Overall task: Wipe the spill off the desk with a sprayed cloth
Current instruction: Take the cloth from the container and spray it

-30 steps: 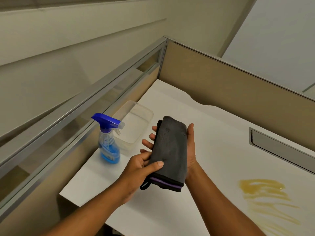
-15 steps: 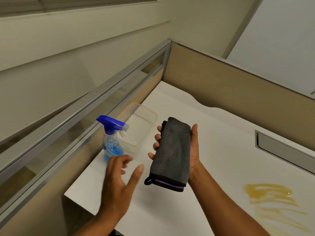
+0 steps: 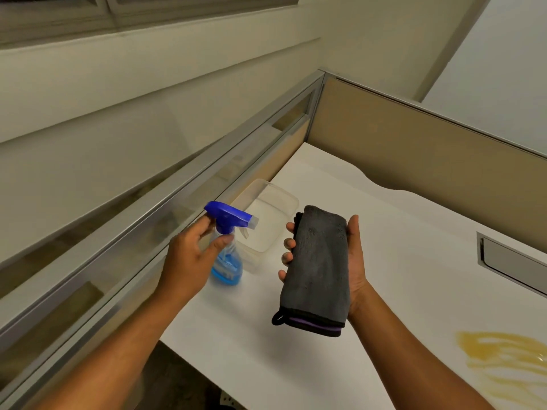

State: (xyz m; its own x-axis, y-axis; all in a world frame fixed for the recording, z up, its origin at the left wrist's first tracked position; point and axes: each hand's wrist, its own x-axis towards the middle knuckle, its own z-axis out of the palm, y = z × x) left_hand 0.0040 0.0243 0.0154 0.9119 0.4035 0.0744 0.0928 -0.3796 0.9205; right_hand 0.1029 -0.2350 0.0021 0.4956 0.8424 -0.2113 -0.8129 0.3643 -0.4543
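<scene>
A folded dark grey cloth (image 3: 318, 267) with a purple-edged hem lies flat in my right hand (image 3: 353, 261), held above the white desk (image 3: 408, 250). A spray bottle (image 3: 228, 267) with blue liquid and a blue trigger head stands on the desk near its left edge. My left hand (image 3: 189, 261) is at the bottle's neck, thumb in front and fingers behind, still spread apart. A yellow-brown smeared spill (image 3: 503, 356) lies on the desk at the lower right.
A clear plastic container (image 3: 291, 202) sits just behind the bottle against the glass-and-metal partition (image 3: 177, 202). A tan partition wall (image 3: 414, 161) bounds the desk's far side. A grey cable slot (image 3: 512, 264) is set into the desk at the right.
My left hand let go of the cloth, swung left and reached the spray bottle's neck. My right hand keeps holding the cloth.
</scene>
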